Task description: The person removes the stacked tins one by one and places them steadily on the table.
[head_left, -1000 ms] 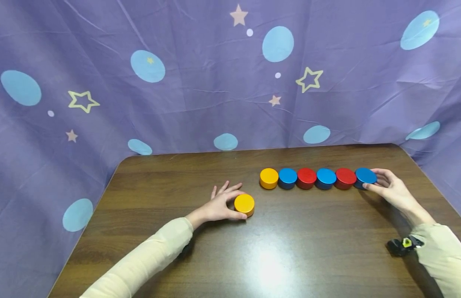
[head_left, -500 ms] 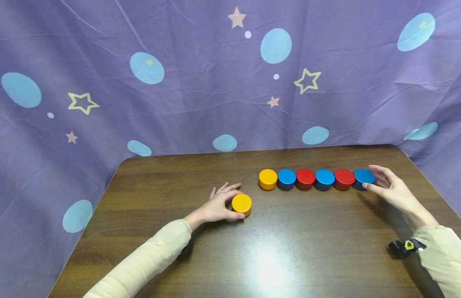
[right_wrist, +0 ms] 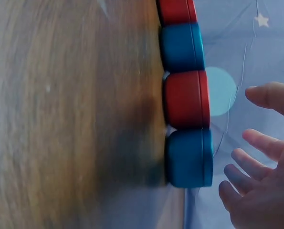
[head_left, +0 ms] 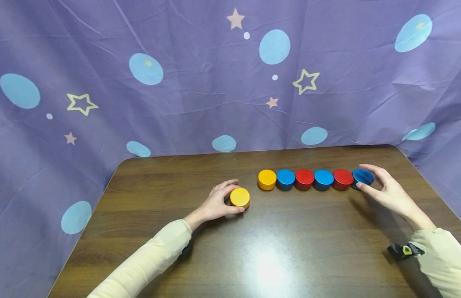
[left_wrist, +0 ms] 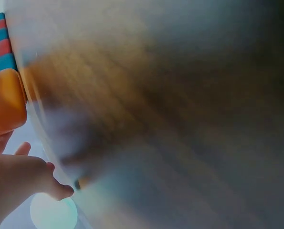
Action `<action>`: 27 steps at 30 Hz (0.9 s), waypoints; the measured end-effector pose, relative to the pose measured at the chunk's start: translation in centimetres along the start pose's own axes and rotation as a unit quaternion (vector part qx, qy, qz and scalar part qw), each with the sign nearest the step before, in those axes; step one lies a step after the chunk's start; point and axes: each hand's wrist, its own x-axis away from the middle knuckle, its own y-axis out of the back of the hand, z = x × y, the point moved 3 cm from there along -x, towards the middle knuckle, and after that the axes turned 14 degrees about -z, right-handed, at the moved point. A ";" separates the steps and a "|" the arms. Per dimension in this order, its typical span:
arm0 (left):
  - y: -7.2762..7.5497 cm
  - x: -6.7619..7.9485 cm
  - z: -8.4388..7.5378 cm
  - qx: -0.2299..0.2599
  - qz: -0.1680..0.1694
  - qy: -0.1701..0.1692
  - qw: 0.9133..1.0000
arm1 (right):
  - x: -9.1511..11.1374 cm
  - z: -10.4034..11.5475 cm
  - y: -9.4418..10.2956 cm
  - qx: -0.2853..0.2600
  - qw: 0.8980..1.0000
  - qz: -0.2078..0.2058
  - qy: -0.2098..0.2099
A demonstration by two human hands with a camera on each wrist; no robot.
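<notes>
In the head view my left hand (head_left: 218, 203) grips a round yellow tin (head_left: 239, 197) between thumb and fingers. The left wrist view shows that orange-yellow tin (left_wrist: 8, 102) from the side. To its right a row of touching tins stands on the table: yellow (head_left: 267, 179), blue (head_left: 285, 179), red (head_left: 304, 179), blue (head_left: 323, 179), red (head_left: 342, 179) and blue (head_left: 363, 177). My right hand (head_left: 390, 192) is spread over the row's right end. The right wrist view shows its fingers (right_wrist: 256, 169) apart from the end blue tin (right_wrist: 189, 157), holding nothing.
A brown wooden table (head_left: 171, 178) with a bright light reflection lies under the tins. Behind it hangs a purple curtain (head_left: 200, 111) with stars and blue ovals. A small black device (head_left: 405, 251) is on my right wrist.
My left hand and its yellow tin have shifted slightly up in the picture. My right hand has come off the end blue tin and moved a little left over it. The row keeps its order.
</notes>
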 end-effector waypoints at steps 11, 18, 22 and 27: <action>0.0 -1.5 -0.6 0.005 -0.055 0.040 0.998 | 0.6 2.1 -0.8 0.045 0.996 0.010 0.080; -0.3 -2.2 -0.5 0.008 -0.059 0.067 0.996 | 1.7 3.0 -1.6 0.062 0.991 0.037 0.112; -0.5 -2.7 -0.4 0.002 -0.059 0.066 0.996 | 2.3 3.2 -2.2 0.064 0.989 0.048 0.123; -0.6 -3.4 -0.3 -0.006 -0.058 0.083 0.995 | 2.7 3.4 -2.8 0.060 0.987 0.048 0.141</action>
